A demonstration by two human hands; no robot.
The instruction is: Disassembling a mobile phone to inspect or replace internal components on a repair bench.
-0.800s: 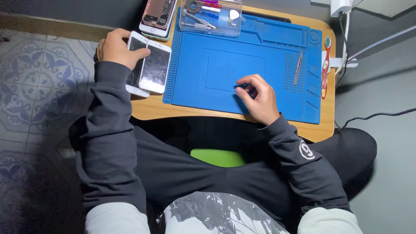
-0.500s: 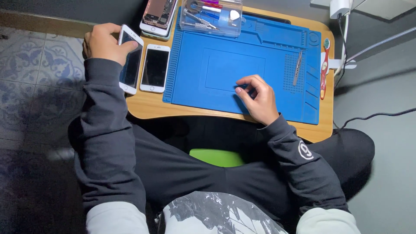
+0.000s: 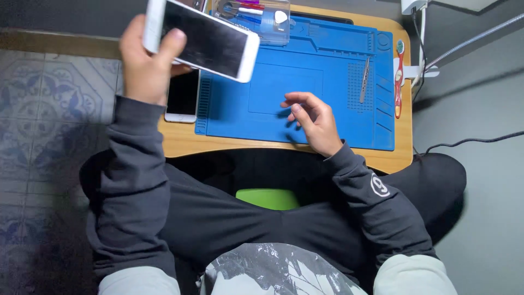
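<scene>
My left hand [image 3: 146, 60] is raised above the table's left end and grips a white smartphone [image 3: 204, 38] with a dark screen, its thumb on the phone's edge. Under it a second white phone [image 3: 183, 98] lies flat on the wooden table [image 3: 273, 146], partly hidden by the lifted one. My right hand [image 3: 311, 120] hovers over the middle of the blue repair mat [image 3: 327, 87], with fingers spread and loosely curled and nothing visible in them.
A clear plastic tool box [image 3: 262, 19] stands at the mat's far edge. Metal tweezers [image 3: 363, 81] lie on the mat's right part, with a red-handled tool [image 3: 398, 82] beside the mat. Cables [image 3: 469, 139] run along the right. Patterned tile floor lies to the left.
My left hand has lifted one white phone up off the table toward the camera, leaving the other lying there. My right hand has risen off the mat and its fingers have spread.
</scene>
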